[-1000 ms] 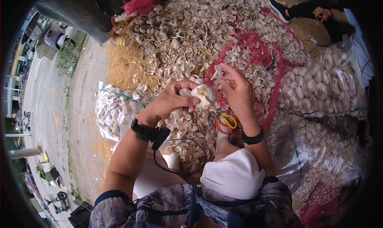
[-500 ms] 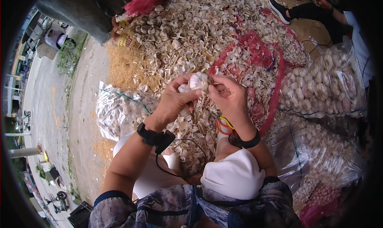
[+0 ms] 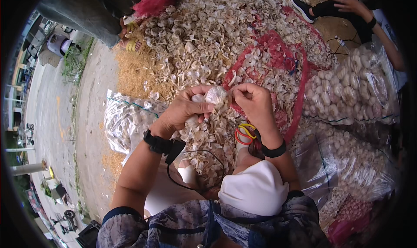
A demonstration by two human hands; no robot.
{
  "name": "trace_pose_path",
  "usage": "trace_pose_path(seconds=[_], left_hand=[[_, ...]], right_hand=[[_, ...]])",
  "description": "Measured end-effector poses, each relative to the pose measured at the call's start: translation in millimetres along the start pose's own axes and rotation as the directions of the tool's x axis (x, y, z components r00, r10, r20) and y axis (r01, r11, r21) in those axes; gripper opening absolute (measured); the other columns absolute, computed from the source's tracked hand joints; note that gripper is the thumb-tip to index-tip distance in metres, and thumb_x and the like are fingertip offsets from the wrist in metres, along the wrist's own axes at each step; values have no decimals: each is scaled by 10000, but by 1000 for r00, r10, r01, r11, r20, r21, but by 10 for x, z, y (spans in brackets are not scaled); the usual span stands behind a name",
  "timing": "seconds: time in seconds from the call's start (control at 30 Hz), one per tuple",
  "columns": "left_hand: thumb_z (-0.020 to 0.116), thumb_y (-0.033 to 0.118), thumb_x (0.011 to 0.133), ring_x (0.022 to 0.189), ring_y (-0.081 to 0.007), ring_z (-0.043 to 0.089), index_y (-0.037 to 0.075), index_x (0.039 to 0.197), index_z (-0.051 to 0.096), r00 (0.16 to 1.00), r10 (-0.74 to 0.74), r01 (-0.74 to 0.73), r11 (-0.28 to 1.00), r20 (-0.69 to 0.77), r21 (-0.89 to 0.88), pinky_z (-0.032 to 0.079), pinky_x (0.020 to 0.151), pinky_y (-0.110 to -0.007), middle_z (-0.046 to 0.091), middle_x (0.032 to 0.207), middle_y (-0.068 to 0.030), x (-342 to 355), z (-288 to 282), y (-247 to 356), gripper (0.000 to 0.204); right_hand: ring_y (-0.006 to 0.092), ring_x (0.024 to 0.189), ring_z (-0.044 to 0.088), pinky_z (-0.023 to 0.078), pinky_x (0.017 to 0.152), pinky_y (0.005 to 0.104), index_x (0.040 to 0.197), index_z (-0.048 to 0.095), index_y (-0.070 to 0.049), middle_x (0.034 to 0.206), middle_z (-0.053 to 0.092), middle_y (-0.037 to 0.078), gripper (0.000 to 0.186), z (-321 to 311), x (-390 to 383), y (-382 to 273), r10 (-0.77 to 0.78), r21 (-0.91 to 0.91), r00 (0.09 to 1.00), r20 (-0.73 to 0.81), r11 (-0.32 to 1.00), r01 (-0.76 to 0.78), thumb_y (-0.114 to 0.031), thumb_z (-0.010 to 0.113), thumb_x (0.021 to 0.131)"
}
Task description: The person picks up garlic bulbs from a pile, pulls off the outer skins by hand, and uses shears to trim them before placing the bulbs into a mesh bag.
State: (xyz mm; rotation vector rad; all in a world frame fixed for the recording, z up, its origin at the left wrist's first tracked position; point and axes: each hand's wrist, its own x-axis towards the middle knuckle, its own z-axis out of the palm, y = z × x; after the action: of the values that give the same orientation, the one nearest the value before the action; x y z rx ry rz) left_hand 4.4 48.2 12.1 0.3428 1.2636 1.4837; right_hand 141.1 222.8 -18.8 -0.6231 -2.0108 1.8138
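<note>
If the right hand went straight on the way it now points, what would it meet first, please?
The right hand would probably meet the nearer garlic bulb in the left hand; depth is unclear.

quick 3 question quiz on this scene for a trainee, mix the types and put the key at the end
1. Multiple choice: what is the left hand holding?
a) a white cloth
b) a garlic bulb
c) a clear bag
2. True or false: the right hand has a bare wrist.
3. Fill in the blank: the mesh among the papery garlic skins is coloured ____.

Key: 1. b; 2. false, a black band is on that wrist; 3. red.
</note>
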Motion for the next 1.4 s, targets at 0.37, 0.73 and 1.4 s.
trace_pose_path(seconds=[0.37, 0.73, 1.4], left_hand=[[830, 78, 747, 531, -45, 550, 23, 1177, 595, 997, 21, 11, 916, -76, 400, 427, 487, -182, 632, 704, 26, -5, 86, 55, 492], [810, 116, 785, 551, -56, 568, 20, 1120, 635, 997, -2, 26, 947, -75, 319, 444, 483, -193, 648, 722, 11, -13, 47, 36, 390], [706, 350, 892, 543, -116, 592, -16, 1127, 622, 956, 280, -65, 501, -91, 863, 450, 466, -249, 638, 679, -53, 132, -108, -137, 443]], right_hand=[[99, 763, 667, 544, 706, 250, 1047, 676, -2, 903, 718, 80, 218, 49, -68, -144, -65, -68, 984, 164, 995, 77, -24, 687, 830], [59, 755, 631, 515, 653, 209, 1114, 629, 12, 904, 687, 55, 262, -4, -10, -58, 34, 175, 975, 221, 982, -73, -38, 677, 860], [202, 877, 682, 592, 722, 311, 1259, 511, -16, 1047, 656, 116, 401, 28, 54, -18, -21, 736, 875, 483, 552, -393, -90, 558, 868]])
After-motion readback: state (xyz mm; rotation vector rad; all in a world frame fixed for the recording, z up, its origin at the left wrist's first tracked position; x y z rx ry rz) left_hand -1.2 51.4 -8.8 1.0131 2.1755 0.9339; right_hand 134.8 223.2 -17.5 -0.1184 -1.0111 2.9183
